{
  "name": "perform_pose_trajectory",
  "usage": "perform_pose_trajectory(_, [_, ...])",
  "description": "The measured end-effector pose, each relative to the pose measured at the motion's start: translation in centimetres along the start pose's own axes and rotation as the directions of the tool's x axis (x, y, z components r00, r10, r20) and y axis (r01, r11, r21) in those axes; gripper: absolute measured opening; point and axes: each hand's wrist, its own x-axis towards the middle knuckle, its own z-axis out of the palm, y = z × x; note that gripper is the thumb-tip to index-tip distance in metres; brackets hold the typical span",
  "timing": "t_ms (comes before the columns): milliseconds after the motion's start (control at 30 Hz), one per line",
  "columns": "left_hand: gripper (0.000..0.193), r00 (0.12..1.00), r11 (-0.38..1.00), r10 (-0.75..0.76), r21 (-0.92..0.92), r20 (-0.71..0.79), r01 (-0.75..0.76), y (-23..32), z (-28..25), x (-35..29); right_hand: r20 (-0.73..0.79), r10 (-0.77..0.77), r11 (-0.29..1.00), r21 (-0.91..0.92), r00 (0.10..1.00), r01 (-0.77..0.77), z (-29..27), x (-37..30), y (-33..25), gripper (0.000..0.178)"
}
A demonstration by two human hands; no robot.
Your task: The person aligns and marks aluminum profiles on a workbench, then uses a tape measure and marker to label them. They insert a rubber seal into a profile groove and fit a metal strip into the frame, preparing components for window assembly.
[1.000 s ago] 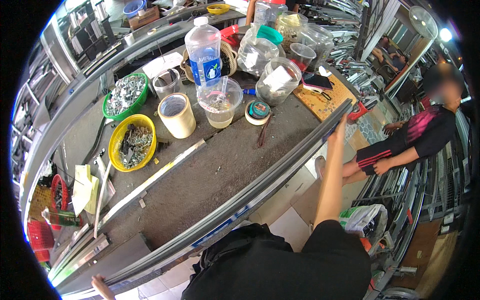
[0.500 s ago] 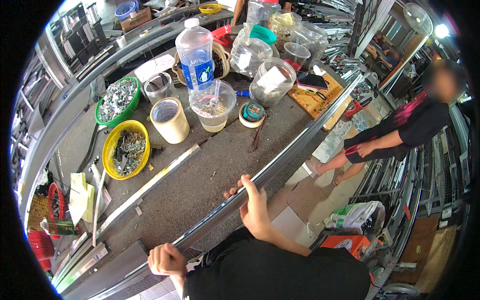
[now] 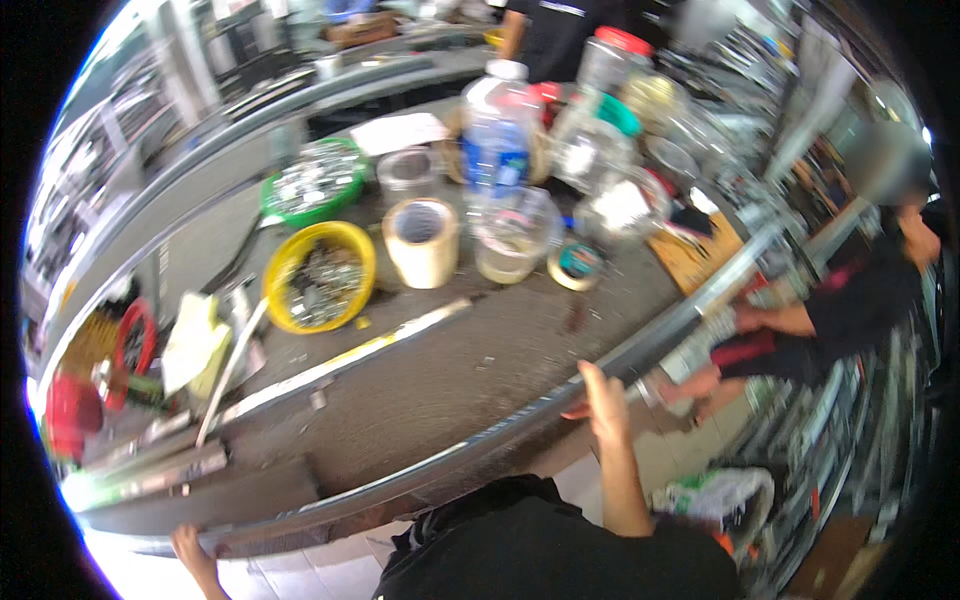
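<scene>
Running along the near edge of the bench [image 3: 400, 420], the long profile [image 3: 665, 332] passes the left hand [image 3: 190, 548], then the right hand [image 3: 608, 408], and continues beyond it toward a co-worker [image 3: 860, 310]. The right hand has its thumb side raised and fingers spread at the profile; the left has its fingers at the edge by the other end. Motion blur hides the contact, so I cannot tell whether either is gripping. With the hands far apart, a loose hold on one side could let the profile twist or slide off the edge. The length beyond the right hand could swing into the co-worker if turned outward. Swept inward, it could tip the cup [image 3: 512, 250], ahead and left of the right hand, and spill its liquid.
</scene>
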Motion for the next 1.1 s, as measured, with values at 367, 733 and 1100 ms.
perform_pose_trajectory(367, [0.041,0.943,0.969,0.234,0.019,0.236,-0.245,2.7,-2.3,2.8,-0.18,-0.778,0.223,-0.975,0.603,-0.003,-2.7,-1.4,-7.0,0.068])
perform_pose_trajectory(733, [0.039,0.906,0.82,0.422,-0.444,0.04,-0.362,26.6,-6.8,9.6,0.938,-0.304,-0.081,-0.198,0.165,0.977,14.7,-17.8,-1.4,0.054])
perform_pose_trajectory(1100, [0.053,0.977,0.918,0.141,-0.391,0.158,-0.069,10.0,-8.6,7.5,0.814,-0.439,0.071,-0.389,0.379,0.918,3.5,-7.7,-7.2,0.034])
